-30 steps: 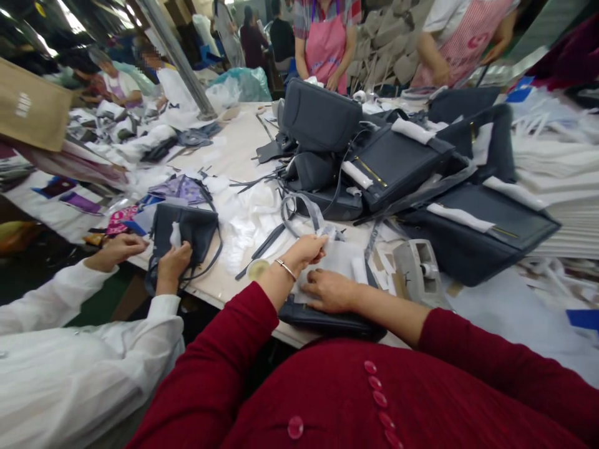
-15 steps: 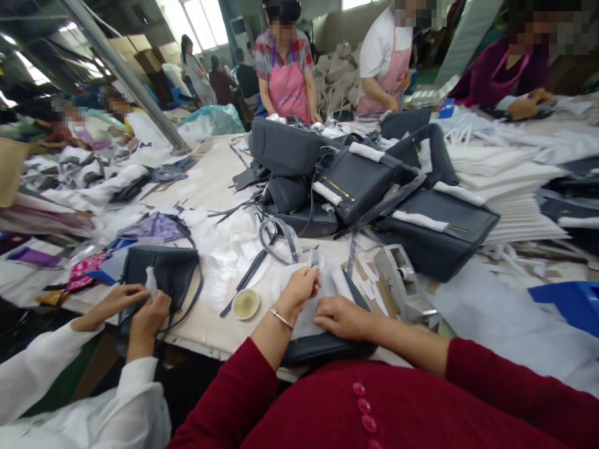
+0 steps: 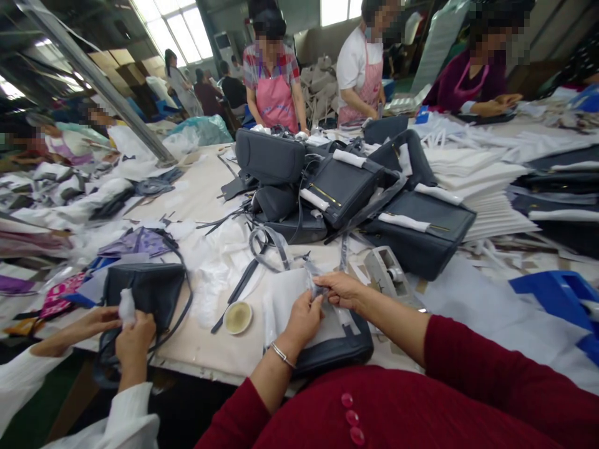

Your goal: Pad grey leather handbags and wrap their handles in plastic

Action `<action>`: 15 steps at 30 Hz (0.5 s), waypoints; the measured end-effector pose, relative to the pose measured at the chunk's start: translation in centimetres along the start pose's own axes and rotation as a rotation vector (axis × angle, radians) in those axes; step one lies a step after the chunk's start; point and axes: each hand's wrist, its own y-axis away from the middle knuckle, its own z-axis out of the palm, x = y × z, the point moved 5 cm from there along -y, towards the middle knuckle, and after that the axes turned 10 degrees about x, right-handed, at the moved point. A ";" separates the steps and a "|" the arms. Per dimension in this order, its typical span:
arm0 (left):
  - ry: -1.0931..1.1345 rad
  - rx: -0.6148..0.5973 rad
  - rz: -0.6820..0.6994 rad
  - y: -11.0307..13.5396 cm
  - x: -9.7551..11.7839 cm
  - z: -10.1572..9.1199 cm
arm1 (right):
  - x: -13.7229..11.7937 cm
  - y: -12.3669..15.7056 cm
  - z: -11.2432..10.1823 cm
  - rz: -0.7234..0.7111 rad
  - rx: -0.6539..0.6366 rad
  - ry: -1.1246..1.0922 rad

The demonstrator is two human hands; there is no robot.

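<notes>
A dark navy handbag lies at the table's front edge close to my body, with a thin white sheet over its upper side. Above the sheet, my left hand is closed, thumb and fingers pinching a strap wrapped in clear plastic. My right hand meets it from the right and pinches the same wrapped strap, fingertips almost touching those of the left. The fingers partly hide the gripped part. Loops of another plastic-covered strap curve beyond the sheet.
A round dish of yellowish paste sits left of the bag, beside a dark strip. A tape dispenser stands to the right. Navy handbags are piled ahead. At left, a co-worker's hands work on another bag.
My right hand has moved from the bag's right side up to the wrapped strap and now grips it with the left. More of the white sheet shows. The view has shifted slightly.
</notes>
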 end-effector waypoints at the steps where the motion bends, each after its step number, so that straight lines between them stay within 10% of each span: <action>1: 0.094 -0.042 -0.119 0.1 -0.3 0.1 | 0.0 0.0 0.1 -0.077 0.024 0.074; 6: 0.486 -0.139 -0.458 0.5 -0.8 0.9 | 0.0 0.7 0.3 -0.568 0.278 0.734; 11: 0.537 -0.016 -0.432 0.1 -1.5 1.7 | 1.1 2.8 1.5 -0.840 0.167 1.181; 15: 0.363 0.092 -0.292 -0.8 -1.5 1.3 | -0.8 3.9 0.6 -0.849 0.137 1.124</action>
